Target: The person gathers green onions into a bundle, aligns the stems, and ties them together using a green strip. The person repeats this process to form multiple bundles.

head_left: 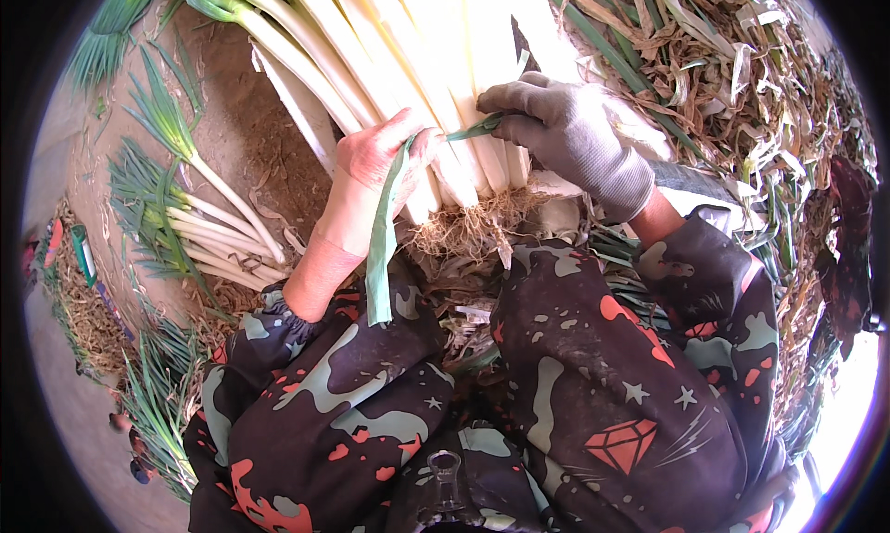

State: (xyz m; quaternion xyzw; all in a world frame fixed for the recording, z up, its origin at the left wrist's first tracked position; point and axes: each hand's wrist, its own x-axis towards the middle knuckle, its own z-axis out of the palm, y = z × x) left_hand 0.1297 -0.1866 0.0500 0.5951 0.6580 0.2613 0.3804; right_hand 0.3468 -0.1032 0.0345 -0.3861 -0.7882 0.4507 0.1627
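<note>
— Looking down from the head camera, what could go wrong?

— My guess is the green leaf strip (383, 246) is the weak point. It runs from the gloved right hand (565, 134) across to the bare left hand (385, 148) and hangs down past that wrist. Pulled hard, a strip this thin could tear, and the bundle of leeks (408, 60) would spread loose.

— Anything else?

— The white stalks look smooth. If either hand eases off, the stalks under the palms could slide sideways and the root ends (473, 227), just below both hands, would no longer sit level.

— How is the left hand set?

— Half closed: palm down on the stalks, fingers curled over them, thumb side pinching the strip against the bundle.

— And the right?

— The grey-gloved fingers are curled, pressing on the stalks, with the strip's end nipped between the fingertips at their left edge. So it is closed on the strip, not open.

— Where is the bundle itself?

— Directly under both hands, stretching away above them, roots toward the person's patterned sleeves (593, 366).

— What lies around?

— Well off to the left of the bare hand, a smaller bunch of thin onions (218, 232) on bare soil (250, 144). To the right of the glove, a heap of dry trimmed leaves (732, 79).
</note>
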